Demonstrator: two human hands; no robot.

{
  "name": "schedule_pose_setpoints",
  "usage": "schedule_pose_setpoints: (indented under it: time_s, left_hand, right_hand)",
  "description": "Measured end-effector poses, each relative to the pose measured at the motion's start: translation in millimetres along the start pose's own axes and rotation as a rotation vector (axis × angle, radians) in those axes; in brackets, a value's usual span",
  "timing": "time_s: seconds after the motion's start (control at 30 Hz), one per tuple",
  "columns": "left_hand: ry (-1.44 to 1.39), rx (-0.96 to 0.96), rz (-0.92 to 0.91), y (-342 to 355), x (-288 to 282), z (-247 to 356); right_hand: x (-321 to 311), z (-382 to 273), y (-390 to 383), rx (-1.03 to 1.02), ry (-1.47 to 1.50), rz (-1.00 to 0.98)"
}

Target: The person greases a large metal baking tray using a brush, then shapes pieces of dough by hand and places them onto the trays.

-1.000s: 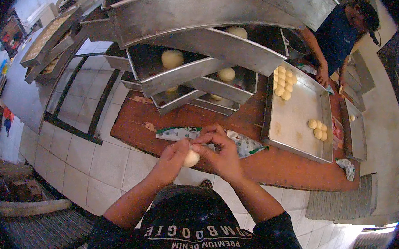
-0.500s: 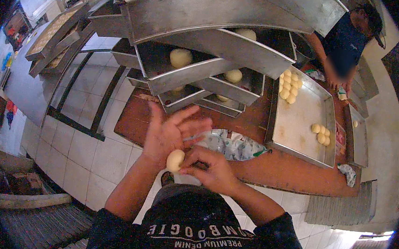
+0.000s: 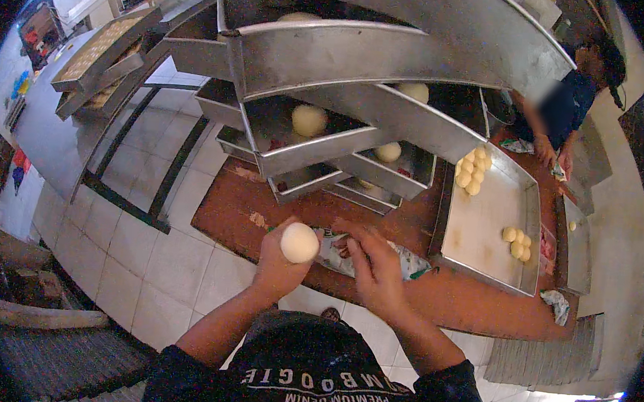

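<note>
My left hand (image 3: 281, 262) is closed around a smooth, pale dough ball (image 3: 300, 242), which sits at the top of the fist by the thumb. Just right of it, my right hand (image 3: 378, 270) reaches over a plastic-lined bowl (image 3: 410, 261). Its fingers are bent and a little blurred. Something brownish shows by the fingertips, and I cannot tell whether they grip it. Ahead, crosswise-stacked metal pans (image 3: 333, 58) hold single dough balls, one of them a larger pale ball (image 3: 309, 121).
A wide metal tray (image 3: 485, 236) with several small dough balls stands on the brown table (image 3: 277, 190). Another person (image 3: 563, 118) works at the far right with both hands low. A crumpled plastic bag (image 3: 556, 306) lies at the table's right corner. More filled trays (image 3: 107, 48) stand far left.
My left hand has gone from open palm to closed around the dough ball. The right hand has left the ball and moved right, over the bowl. The view has shifted slightly.
</note>
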State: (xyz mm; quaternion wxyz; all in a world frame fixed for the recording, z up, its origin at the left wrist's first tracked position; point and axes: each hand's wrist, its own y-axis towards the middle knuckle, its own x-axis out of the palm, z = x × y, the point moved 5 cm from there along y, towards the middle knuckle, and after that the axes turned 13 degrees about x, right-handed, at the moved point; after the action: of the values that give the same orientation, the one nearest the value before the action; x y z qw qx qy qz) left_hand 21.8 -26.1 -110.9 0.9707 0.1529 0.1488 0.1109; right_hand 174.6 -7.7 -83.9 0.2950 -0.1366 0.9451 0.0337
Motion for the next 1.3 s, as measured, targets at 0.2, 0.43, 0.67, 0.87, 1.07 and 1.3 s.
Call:
schedule_pose_setpoints:
  time_s: [0.2,0.43,0.67,0.87,1.07,1.3]
  left_hand:
    - [0.152,0.461,-0.147,3.2,20.4,-2.4]
    - [-0.068,0.289,-0.504,16.6,11.7,28.4]
    - [0.436,0.045,-0.064,27.9,-83.5,-131.4]
    - [0.776,0.102,0.056,41.7,-77.8,-132.5]
    - [0.745,0.029,-0.084,48.7,-76.1,-124.6]
    - [0.667,0.058,-0.043,49.4,-74.7,-115.3]
  right_hand:
    - [13.4,-43.7,-24.1,-0.554,-0.307,-0.055]
    - [-80.4,-75.2,3.8,-0.333,-0.127,-0.672]
    - [-260.8,-205.3,64.6,-0.543,-0.023,0.095]
    - [-283.9,-289.0,227.3,-0.494,-0.249,0.235]
    - [-292.0,-310.8,331.6,-0.611,-0.501,0.693]
    - [-215.7,-206.7,395.5,0.058,-0.932,0.129]
